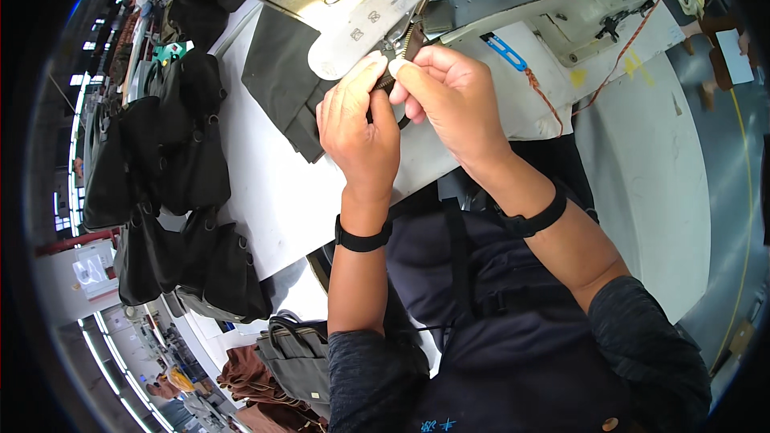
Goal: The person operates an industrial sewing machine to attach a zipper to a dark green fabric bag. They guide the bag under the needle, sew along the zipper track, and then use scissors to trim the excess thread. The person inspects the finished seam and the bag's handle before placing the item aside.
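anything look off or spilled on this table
Yes: yellow smudges on the white table, right of the right hand and blue tool. They look odd against the white; whether stains or residue, I can't tell. Nothing else stands out.

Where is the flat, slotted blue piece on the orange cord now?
In the head view, the flat, slotted blue piece sits just right of the person's right hand, its orange cord trailing below.
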`<control>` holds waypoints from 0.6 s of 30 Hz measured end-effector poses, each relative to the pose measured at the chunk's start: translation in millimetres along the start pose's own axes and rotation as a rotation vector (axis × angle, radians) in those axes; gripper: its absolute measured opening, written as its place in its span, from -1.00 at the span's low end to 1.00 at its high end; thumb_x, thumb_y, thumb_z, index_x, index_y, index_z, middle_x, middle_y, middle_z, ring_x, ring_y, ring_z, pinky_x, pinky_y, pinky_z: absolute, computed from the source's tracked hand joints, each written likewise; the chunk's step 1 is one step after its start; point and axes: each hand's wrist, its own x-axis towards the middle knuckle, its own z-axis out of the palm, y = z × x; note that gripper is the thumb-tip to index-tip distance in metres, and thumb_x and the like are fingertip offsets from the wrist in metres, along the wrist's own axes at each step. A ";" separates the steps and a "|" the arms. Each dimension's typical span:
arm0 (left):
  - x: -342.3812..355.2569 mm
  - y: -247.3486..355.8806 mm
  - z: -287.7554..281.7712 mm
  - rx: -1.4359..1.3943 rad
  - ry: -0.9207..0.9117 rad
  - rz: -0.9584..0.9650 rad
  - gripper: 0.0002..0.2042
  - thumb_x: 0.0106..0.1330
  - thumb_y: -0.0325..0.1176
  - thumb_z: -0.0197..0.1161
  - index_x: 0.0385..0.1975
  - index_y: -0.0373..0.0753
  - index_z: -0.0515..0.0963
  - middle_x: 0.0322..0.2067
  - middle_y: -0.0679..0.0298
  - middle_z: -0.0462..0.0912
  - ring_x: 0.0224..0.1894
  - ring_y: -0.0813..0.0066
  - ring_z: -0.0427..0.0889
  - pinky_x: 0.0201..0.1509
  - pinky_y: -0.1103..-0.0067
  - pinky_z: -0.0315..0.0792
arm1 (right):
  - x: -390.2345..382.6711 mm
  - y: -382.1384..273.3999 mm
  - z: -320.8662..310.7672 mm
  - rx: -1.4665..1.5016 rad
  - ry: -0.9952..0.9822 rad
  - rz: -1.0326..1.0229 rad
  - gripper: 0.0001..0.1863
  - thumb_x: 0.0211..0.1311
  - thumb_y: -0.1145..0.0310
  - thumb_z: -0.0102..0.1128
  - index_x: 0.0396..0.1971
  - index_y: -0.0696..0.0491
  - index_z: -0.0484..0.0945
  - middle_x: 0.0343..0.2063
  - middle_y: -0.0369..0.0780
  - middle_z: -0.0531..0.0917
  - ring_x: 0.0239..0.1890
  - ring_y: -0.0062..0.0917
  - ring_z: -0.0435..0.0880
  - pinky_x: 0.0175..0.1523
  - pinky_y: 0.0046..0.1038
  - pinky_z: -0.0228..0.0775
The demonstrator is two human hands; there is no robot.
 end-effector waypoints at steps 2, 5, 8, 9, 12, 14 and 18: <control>-2.0 -0.7 0.1 -0.011 0.016 -0.018 -0.72 0.20 -0.66 0.25 -0.13 -0.23 0.70 -0.07 0.23 0.79 -0.07 0.30 0.74 0.04 0.45 0.48 | 0.9 0.4 2.2 0.012 -0.013 0.015 -0.82 0.36 0.40 0.24 -0.39 0.21 0.61 -0.52 -0.25 0.72 -0.59 -0.74 0.54 -0.47 -0.64 0.39; -3.6 0.0 -2.0 0.017 0.006 -0.039 -0.72 0.20 -0.66 0.24 -0.13 -0.22 0.70 -0.05 0.23 0.78 -0.04 0.30 0.74 0.07 0.44 0.47 | 1.1 2.1 3.2 -0.001 -0.013 0.019 -0.81 0.37 0.40 0.24 -0.38 0.22 0.61 -0.52 -0.24 0.72 -0.59 -0.74 0.54 -0.48 -0.64 0.40; 0.0 2.5 1.1 0.000 -0.011 -0.044 -0.72 0.19 -0.65 0.25 -0.13 -0.23 0.70 -0.05 0.23 0.78 0.00 0.29 0.73 0.11 0.44 0.47 | 4.0 2.6 -1.0 0.001 -0.025 -0.020 -0.82 0.37 0.41 0.24 -0.38 0.22 0.62 -0.53 -0.24 0.72 -0.59 -0.75 0.55 -0.50 -0.63 0.40; 1.4 3.9 5.0 0.017 -0.036 -0.022 -0.75 0.24 -0.60 0.28 -0.10 -0.27 0.69 -0.05 0.17 0.77 0.02 0.23 0.72 0.16 0.40 0.49 | 5.2 2.3 -3.4 0.037 -0.009 -0.006 -0.82 0.37 0.40 0.24 -0.39 0.20 0.61 -0.55 -0.25 0.70 -0.58 -0.75 0.55 -0.50 -0.62 0.40; 1.6 -18.1 2.4 -0.032 -0.042 0.080 -0.76 0.36 -0.37 0.33 -0.06 -0.34 0.68 -0.02 0.09 0.75 0.04 0.17 0.71 0.22 0.33 0.52 | 14.5 28.3 4.2 0.197 -0.014 0.011 -0.80 0.37 0.37 0.26 -0.45 0.13 0.57 -0.61 -0.31 0.64 -0.57 -0.76 0.55 -0.53 -0.61 0.37; -3.5 -16.7 4.0 0.033 -0.048 0.027 -0.76 0.39 -0.40 0.33 -0.02 -0.36 0.67 -0.01 0.07 0.75 0.04 0.16 0.71 0.22 0.35 0.52 | 12.9 37.1 -3.0 0.125 -0.116 -0.005 -0.80 0.44 0.29 0.29 -0.29 0.12 0.57 -0.50 -0.30 0.71 -0.50 -0.70 0.64 -0.42 -0.58 0.48; -5.8 -3.1 -5.5 0.121 -0.063 0.024 -0.73 0.35 -0.66 0.21 0.03 -0.44 0.62 0.05 0.07 0.72 0.10 0.18 0.69 0.25 0.37 0.50 | -40.3 15.9 -69.2 -0.461 -0.138 -0.342 -0.82 0.46 0.27 0.26 -0.19 0.09 0.64 -0.46 -0.35 0.71 -0.42 -0.74 0.62 -0.32 -0.57 0.44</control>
